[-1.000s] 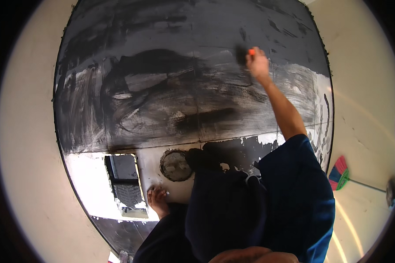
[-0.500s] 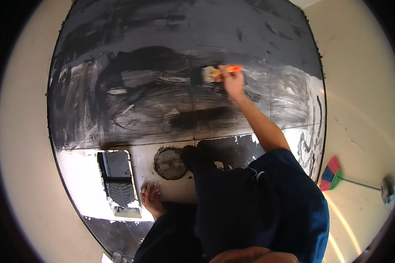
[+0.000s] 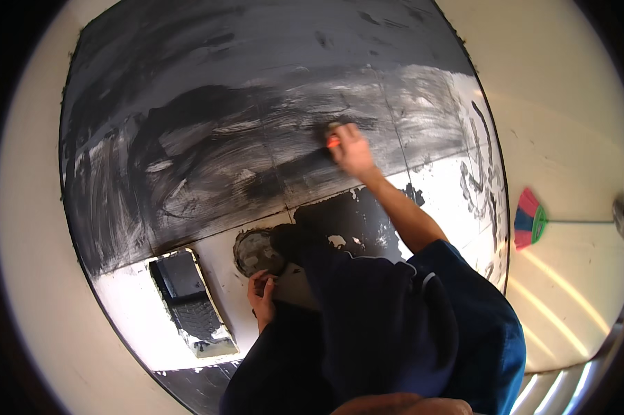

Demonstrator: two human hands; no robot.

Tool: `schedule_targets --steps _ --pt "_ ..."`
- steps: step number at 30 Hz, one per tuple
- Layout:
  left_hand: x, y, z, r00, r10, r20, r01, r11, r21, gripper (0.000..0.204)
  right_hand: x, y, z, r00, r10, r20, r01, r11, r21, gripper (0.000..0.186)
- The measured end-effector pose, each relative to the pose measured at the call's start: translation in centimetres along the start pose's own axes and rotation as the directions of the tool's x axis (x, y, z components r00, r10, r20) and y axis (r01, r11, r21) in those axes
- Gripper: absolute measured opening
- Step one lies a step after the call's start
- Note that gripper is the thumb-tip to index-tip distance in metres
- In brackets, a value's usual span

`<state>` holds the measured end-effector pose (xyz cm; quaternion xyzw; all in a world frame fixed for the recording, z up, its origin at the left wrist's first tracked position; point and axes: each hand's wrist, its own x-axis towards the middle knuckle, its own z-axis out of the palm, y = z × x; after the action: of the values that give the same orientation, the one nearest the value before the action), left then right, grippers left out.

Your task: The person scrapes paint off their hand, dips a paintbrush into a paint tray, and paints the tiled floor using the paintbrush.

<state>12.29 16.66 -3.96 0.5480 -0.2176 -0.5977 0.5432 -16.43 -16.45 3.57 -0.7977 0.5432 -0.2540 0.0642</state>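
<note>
My right hand (image 3: 351,151) is closed on a paintbrush with an orange handle (image 3: 334,140), against the broad tiled surface (image 3: 187,111) streaked with dark grey coating; the bristles are mostly hidden. My left hand (image 3: 262,296) is low on the pale band, just below a round recess (image 3: 253,252), with bent fingers somewhat apart and nothing visible in them. A dark shoe (image 3: 291,242) is beside the recess. To the left of my left hand is a rectangular opening (image 3: 191,297) with a pale, ragged edge.
Beige surfaces (image 3: 28,228) flank the coated area. At the right lies a broom (image 3: 530,218) with pink, blue and green head and long handle, across bands of sunlight. The coated area has a dark, rough border (image 3: 492,138).
My right hand has moved down and left from a second ago, the brush now mostly hidden by it. My left hand has shifted up and right toward the round recess. The view has rotated slightly.
</note>
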Motion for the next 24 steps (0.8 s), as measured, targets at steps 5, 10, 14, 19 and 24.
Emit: schedule_targets --steps 5,10,14,19,24 --pt "0.9 -0.2 0.1 0.999 -0.038 0.01 0.038 0.999 -0.004 0.029 -1.3 -14.4 4.0 0.994 0.094 0.056 -0.108 0.767 0.633 0.016" --pt "1.1 -2.5 -2.1 0.996 -0.049 0.076 0.034 0.982 0.187 0.028 -2.8 -7.8 2.7 0.869 0.481 0.117 -0.382 0.502 0.776 0.023" --pt "0.5 -1.6 -1.6 0.996 -0.022 0.087 0.011 0.993 0.115 0.03 -8.4 8.2 -3.3 0.66 0.701 -0.268 -0.479 0.669 0.569 0.034" --pt "1.1 -3.8 -2.3 0.998 0.043 0.049 -0.043 0.999 -0.01 0.033 -10.6 16.1 -10.7 0.609 0.421 -0.672 -0.536 0.843 0.043 0.017" --pt "1.5 -4.6 -2.4 0.995 0.091 -0.044 -0.094 0.992 -0.08 0.036 -7.2 4.3 -5.2 0.954 0.215 -0.21 -0.213 0.977 0.031 0.018"
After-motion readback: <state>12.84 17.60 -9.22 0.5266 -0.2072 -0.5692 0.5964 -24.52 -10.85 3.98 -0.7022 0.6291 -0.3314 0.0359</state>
